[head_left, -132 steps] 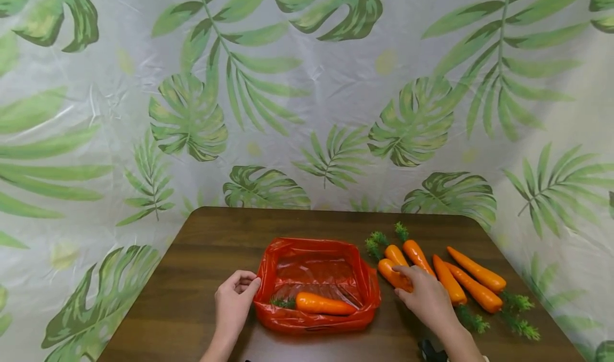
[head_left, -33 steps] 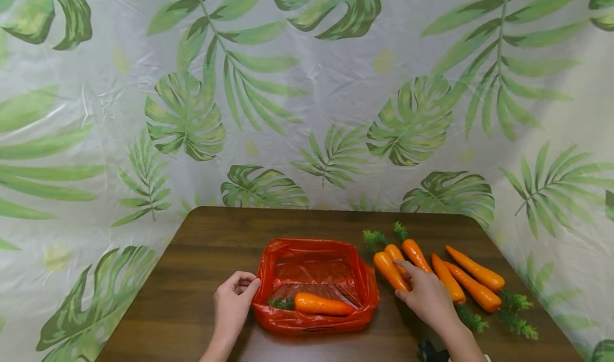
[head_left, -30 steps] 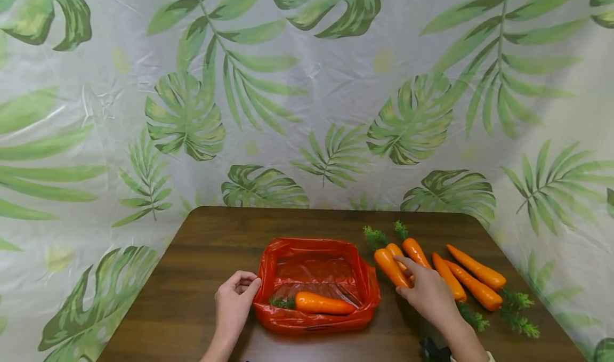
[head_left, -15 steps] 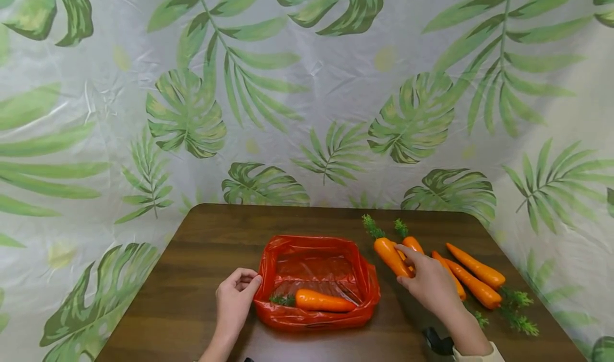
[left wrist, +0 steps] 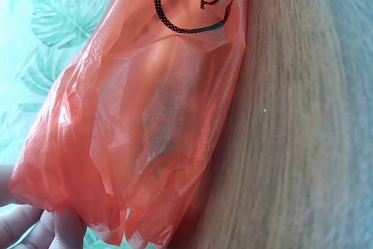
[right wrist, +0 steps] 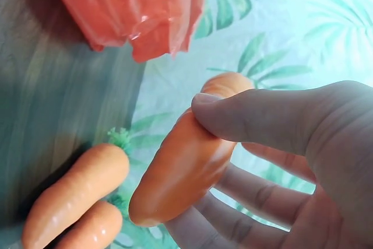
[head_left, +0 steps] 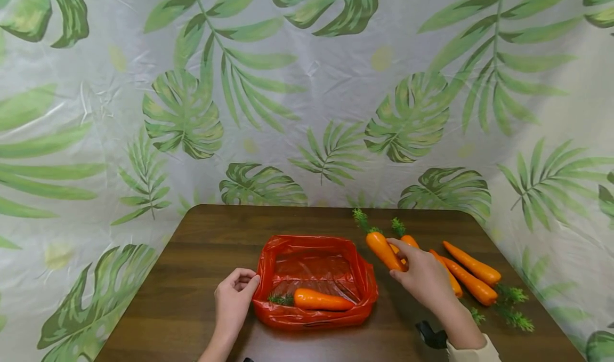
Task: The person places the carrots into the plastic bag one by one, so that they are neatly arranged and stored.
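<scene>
A red plastic bag stands spread open on the table, and one carrot with a green top lies inside near its front wall. My left hand pinches the bag's left edge; the left wrist view shows fingers at the bag, which bears a black smiling-face print. To the right of the bag, my right hand grips another carrot between thumb and fingers, its green top pointing away to the upper left. In the right wrist view this carrot appears raised above the table.
Several more carrots lie on the right of the brown wooden table, partly behind my right hand. A black object is by my right wrist. A leaf-patterned sheet hangs behind the table.
My right hand has taken hold of a carrot, turned it and raised it from the pile, slightly up and left. My left hand stays at the bag's edge.
</scene>
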{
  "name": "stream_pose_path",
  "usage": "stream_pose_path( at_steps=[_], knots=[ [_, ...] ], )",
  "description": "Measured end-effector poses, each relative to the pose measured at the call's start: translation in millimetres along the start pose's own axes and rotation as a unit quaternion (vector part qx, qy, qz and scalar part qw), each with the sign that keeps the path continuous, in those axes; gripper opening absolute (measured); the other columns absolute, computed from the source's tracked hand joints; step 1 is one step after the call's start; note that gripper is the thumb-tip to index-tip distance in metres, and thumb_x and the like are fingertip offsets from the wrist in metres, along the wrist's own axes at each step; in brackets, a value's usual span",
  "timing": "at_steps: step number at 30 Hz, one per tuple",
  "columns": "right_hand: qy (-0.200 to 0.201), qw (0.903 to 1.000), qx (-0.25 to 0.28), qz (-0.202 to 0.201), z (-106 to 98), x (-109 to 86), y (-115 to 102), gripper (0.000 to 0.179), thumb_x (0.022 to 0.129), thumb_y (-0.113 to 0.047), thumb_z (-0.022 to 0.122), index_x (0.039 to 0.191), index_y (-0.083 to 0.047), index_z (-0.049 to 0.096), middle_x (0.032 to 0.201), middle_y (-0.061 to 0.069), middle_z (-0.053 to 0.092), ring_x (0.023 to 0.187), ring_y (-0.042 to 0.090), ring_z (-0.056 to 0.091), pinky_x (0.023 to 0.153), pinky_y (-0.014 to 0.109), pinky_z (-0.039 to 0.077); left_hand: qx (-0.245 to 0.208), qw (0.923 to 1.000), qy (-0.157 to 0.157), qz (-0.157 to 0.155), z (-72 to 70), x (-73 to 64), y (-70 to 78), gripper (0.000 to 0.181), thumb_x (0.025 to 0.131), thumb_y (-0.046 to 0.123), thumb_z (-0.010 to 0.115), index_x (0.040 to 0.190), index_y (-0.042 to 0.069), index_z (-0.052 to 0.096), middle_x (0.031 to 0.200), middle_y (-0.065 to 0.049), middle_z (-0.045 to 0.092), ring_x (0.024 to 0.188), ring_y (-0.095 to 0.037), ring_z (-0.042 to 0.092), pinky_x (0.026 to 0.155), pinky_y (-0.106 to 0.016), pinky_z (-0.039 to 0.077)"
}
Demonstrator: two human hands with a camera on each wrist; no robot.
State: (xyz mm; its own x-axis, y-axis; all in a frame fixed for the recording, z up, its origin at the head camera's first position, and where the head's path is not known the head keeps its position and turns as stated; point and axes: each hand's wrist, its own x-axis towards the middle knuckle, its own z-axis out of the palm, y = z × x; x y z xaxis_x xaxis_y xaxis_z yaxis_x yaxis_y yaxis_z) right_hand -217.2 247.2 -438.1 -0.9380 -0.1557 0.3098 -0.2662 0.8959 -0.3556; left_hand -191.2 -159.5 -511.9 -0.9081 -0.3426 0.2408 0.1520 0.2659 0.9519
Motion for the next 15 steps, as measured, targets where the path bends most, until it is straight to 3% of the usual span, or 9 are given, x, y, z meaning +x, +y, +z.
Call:
stream_pose_path(
  at_steps=[15],
  knots=[
    [-0.011,0.9997,0.02,0.007,-6.7,7.7,-21.4,0.073,0.078,-0.02,0.087,0.143,-0.026,0.055,0.107,0.003,0.072,0.07,0.015,0.063,0.051,0.031,0.045,0.006,1.0,0.005,0.002,1.2,0.0,-1.2,0.007,0.087,0.012,0.08,0.087,0.009,0.074,0.077,-0.005,0.069,0.065,-0.015,0.064,0.059,-0.023,0.051]
  ],
)
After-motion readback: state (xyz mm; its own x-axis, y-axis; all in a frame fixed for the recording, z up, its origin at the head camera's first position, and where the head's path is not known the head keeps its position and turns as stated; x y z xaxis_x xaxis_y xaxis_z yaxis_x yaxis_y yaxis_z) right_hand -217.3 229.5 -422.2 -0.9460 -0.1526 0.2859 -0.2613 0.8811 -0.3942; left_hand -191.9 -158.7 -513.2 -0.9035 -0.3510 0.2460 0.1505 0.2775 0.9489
